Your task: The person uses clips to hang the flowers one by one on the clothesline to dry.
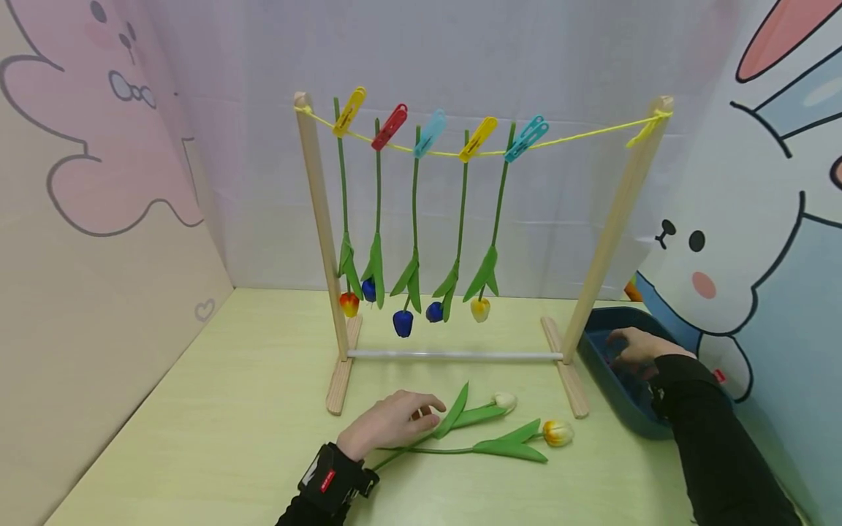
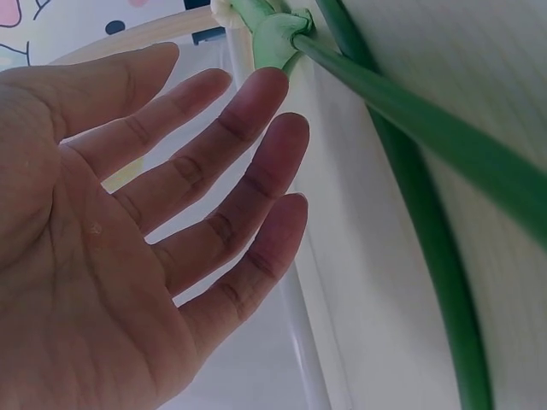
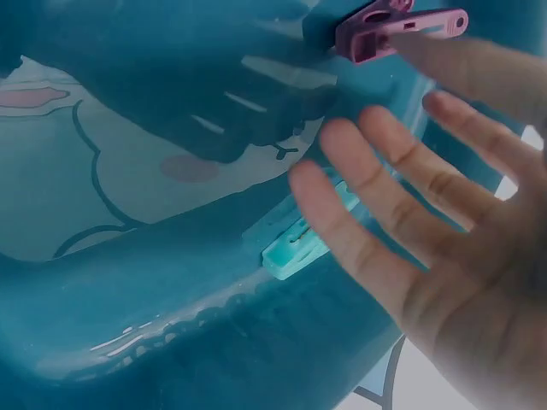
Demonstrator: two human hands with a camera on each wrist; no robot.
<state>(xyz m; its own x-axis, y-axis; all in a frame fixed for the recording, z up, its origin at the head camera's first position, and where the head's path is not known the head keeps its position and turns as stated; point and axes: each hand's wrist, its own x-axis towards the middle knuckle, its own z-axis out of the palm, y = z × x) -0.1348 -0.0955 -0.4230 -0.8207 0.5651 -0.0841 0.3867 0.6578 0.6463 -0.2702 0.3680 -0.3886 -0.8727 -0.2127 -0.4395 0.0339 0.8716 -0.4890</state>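
Note:
My left hand [image 1: 391, 424] hovers over the table beside two loose artificial tulips, its fingers relaxed with nothing in them. The white tulip [image 1: 506, 401] points toward the back right, and the yellow tulip [image 1: 558, 433] lies in front of it. Their green stems [image 2: 419, 222] cross close to the fingers in the left wrist view. On the far right, my right hand [image 1: 636, 345] reaches into a dark blue basin [image 1: 615, 398], fingers loosely spread. A pink clothespin [image 3: 402, 34] is by its thumb, and a turquoise clothespin [image 3: 299, 248] sits below its fingertips.
A wooden frame [image 1: 608, 234] stands on the table [image 1: 197, 409] with a yellow string [image 1: 585, 134] across it. Several tulips hang upside down from clothespins, among them a red one [image 1: 389, 128]. A white rod [image 1: 454, 355] joins the posts low down.

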